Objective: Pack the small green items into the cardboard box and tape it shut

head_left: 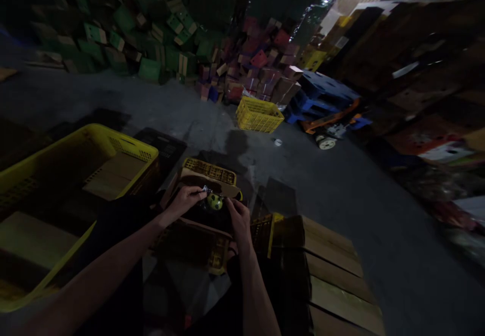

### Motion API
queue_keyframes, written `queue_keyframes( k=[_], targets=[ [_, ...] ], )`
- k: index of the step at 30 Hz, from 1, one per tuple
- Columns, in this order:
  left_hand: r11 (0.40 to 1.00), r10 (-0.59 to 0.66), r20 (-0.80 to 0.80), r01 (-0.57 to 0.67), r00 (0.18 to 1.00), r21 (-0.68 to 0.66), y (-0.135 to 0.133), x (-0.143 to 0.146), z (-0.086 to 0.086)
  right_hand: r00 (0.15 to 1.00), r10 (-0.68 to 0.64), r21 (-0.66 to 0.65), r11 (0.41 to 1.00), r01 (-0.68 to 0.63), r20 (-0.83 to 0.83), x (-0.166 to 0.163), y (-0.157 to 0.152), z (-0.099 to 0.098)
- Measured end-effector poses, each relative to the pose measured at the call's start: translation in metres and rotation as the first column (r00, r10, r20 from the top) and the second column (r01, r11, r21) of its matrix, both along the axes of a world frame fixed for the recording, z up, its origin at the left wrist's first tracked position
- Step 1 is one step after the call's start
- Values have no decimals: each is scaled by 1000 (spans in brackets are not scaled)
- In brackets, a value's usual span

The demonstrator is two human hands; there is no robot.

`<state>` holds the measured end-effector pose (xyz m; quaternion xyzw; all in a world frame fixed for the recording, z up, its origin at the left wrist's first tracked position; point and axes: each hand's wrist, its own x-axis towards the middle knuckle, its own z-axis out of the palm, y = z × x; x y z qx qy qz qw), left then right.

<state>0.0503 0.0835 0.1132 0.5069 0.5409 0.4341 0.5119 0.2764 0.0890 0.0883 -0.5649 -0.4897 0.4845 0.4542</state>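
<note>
My left hand (186,199) and my right hand (237,216) meet over a small yellow-green round object (214,202), which looks like a fruit. Both hands have their fingers curled on it, the left from the left side, the right from the right. A small shiny bit shows at the left fingertips; I cannot make out what it is. Under the hands stands a yellow plastic crate (209,170) lined with brown cardboard, dark inside.
A large yellow crate (133,146) with cardboard sheets stands at the left. Wooden planks (329,270) lie at the lower right. Farther off are another yellow crate (258,114), blue pallets, a pallet jack (326,129) and heaps of green and red boxes.
</note>
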Motion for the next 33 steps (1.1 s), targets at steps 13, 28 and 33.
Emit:
queue_keyframes(
  k=[13, 28, 33],
  targets=[
    [974, 28, 364, 57, 931, -219, -3, 6, -13, 999, 27, -40, 999, -29, -35, 0, -2, 0],
    [950, 217, 374, -106, 902, -295, 4, 2, -38, 949, 254, 249, 922, -295, 185, -6, -7, 19],
    [942, 117, 402, 26, 908, -334, 3, 1, -25, 957, 230, 173, 950, -260, 175, -10, -5, 18]
  ],
)
